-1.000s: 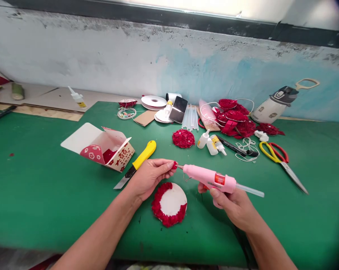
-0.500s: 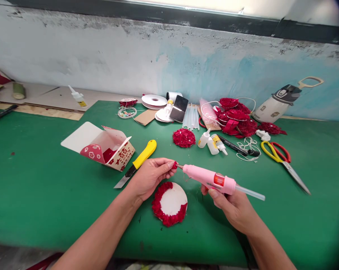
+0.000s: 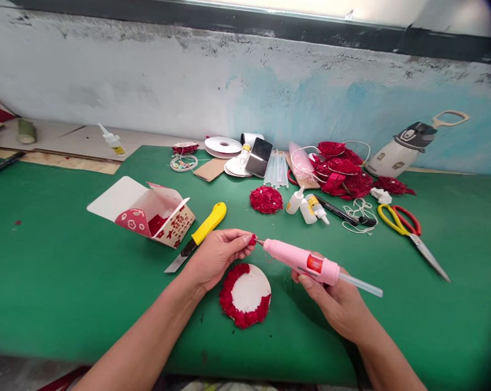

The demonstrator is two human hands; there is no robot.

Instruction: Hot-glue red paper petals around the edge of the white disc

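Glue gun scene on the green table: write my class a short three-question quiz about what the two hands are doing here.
1. True or false: the right hand holds the pink glue gun.
2. What is the glue gun's tip closest to? A) a small red piece pinched in the left hand; B) the scissors; C) the box.
3. Fill the gap: the white disc lying below the hands has a partial ring of ___ petals round its edge.
Key: 1 true; 2 A; 3 red.

Bright daylight; edges perhaps warped.
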